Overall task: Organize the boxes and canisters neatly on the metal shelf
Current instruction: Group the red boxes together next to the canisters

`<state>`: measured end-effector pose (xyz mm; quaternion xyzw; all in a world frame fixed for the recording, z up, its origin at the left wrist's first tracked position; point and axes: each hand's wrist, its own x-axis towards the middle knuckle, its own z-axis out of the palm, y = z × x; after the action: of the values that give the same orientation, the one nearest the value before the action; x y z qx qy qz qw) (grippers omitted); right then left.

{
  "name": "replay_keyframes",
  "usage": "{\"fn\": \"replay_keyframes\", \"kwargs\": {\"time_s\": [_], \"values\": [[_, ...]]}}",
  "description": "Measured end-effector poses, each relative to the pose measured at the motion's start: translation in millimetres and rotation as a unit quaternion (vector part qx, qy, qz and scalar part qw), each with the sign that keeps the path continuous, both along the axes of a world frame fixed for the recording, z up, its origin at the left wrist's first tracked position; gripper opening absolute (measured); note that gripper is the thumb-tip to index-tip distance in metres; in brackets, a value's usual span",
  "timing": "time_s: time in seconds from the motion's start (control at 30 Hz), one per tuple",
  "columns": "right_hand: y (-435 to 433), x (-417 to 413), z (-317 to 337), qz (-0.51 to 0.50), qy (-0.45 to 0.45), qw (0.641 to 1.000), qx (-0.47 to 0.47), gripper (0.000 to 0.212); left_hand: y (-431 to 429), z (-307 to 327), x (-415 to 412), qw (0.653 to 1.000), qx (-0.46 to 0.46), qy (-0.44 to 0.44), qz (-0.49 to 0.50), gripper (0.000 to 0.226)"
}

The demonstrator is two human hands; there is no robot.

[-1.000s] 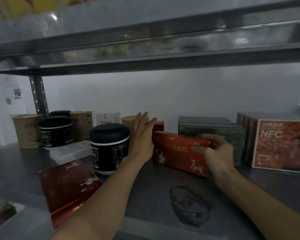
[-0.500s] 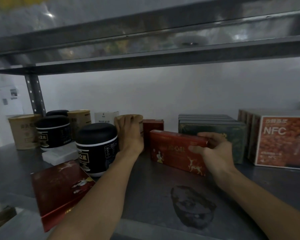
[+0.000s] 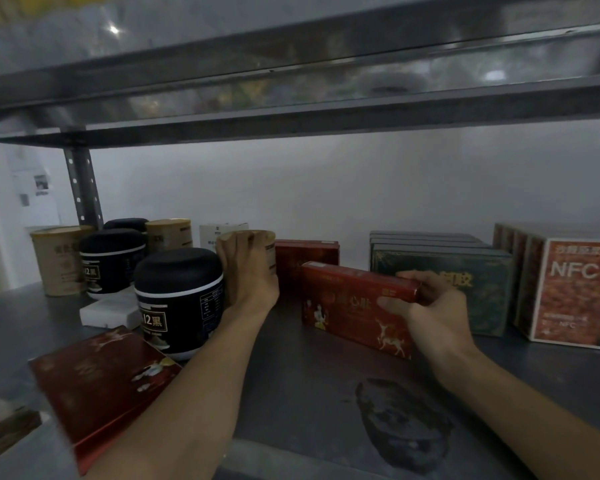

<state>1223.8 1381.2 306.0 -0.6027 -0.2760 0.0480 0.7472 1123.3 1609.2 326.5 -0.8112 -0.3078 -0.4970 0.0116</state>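
Currently, I am wrapping my left hand (image 3: 248, 275) around the tan canister (image 3: 262, 241), fingers (image 3: 236, 251) curled over its rim, just beside the black canister (image 3: 179, 299). My right hand (image 3: 426, 306) is pinching the right end of the red box (image 3: 347, 306), thumb on the front face and the other fingers behind the top edge. The box is standing on its long edge on the metal shelf (image 3: 309, 393). Its long axis is running skewed, with the left end farther back and the right end toward me, near the green boxes (image 3: 440, 282). The right hand is nearer, so the next move probably calls for swinging that end back, parallel with the second red box (image 3: 305, 258). Both forearms are reaching forward.
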Motion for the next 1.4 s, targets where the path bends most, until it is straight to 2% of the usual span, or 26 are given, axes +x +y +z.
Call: {"fn": "replay_keyframes", "kwargs": {"time_s": [0.1, 0.23, 0.43, 0.73, 0.93, 1.07, 1.23, 1.4], "values": [[5, -2, -1, -0.002, -0.006, 1.0, -0.003, 0.044, 1, 0, -2, 1.0, -0.008, -0.009, -0.016, 0.069], [12, -4, -2, -0.001, -0.013, 1.0, -0.01, 0.041, 2, -2, 0, 0.992, -0.086, -0.066, -0.06, 0.069], [20, -6, -3, -0.013, -0.009, 1.0, -0.014, 0.042, 7, -7, 4, 0.973, -0.191, -0.098, -0.08, 0.072], [17, -5, -6, -0.021, -0.014, 1.0, -0.004, 0.038, 4, -9, 5, 0.963, -0.217, -0.132, -0.094, 0.069], [8, -5, -5, -0.024, -0.015, 1.0, -0.007, 0.035, -3, -2, 6, 0.95, -0.258, -0.154, -0.078, 0.084], [5, -6, -4, -0.027, -0.012, 1.0, -0.005, 0.035, -4, -1, 9, 0.938, -0.288, -0.166, -0.097, 0.084], [7, -9, -3, -0.031, -0.004, 1.0, 0.001, 0.037, 1, 8, 10, 0.938, -0.275, -0.191, -0.092, 0.084], [10, -14, 1, -0.027, -0.014, 1.0, 0.005, 0.041, 2, 49, 1, 0.939, -0.245, -0.206, -0.126, 0.071]]}}
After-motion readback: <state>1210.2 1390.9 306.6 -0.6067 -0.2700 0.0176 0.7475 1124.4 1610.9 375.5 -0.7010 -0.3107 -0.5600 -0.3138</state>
